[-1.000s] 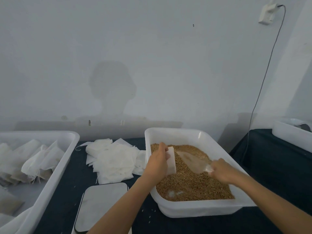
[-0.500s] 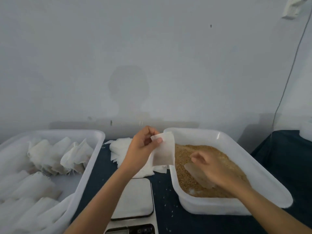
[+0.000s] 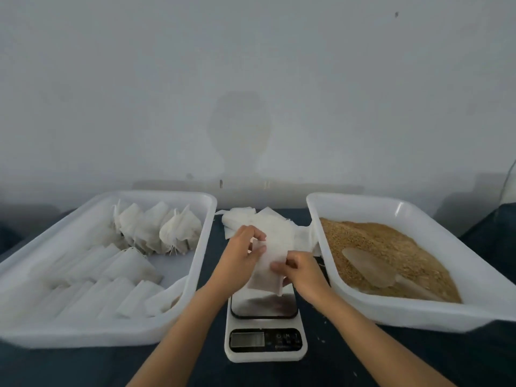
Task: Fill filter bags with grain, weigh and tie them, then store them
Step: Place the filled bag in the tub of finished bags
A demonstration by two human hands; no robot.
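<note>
Fingers of both hands meet on 1 white filter bag (image 3: 268,270) at the centre of the frame, held above the platform of a small white digital scale (image 3: 265,331). The left hand (image 3: 240,258) grips the bag's upper left edge, its fingers (image 3: 258,237) curled over the top and pinching the fabric. The right hand (image 3: 300,270) pinches the bag's right edge, fingertips (image 3: 276,266) pressed onto the front face. The bag hangs slightly tilted, its lower corner just over the scale platform; whether it touches the platform cannot be told.

Behind the hands, a loose pile of empty bags (image 3: 251,219) lies on the dark table (image 3: 405,358). At the right of the frame a white tub (image 3: 418,314) holds brown grain (image 3: 377,241), with a clear scoop (image 3: 368,268) lying on it. At the left of the frame a second white tub (image 3: 92,335) holds filled bags (image 3: 156,230), some tied and standing at the back, others lying in rows in front. A pale, stained wall (image 3: 251,79) fills the upper half of the frame.

Compared with 0.5 s ago, the right hand has left the scoop in the grain and joined the left hand on the bag, and the bag now sits lower, over the scale. The view has also swung left, so both tubs are now in frame.
</note>
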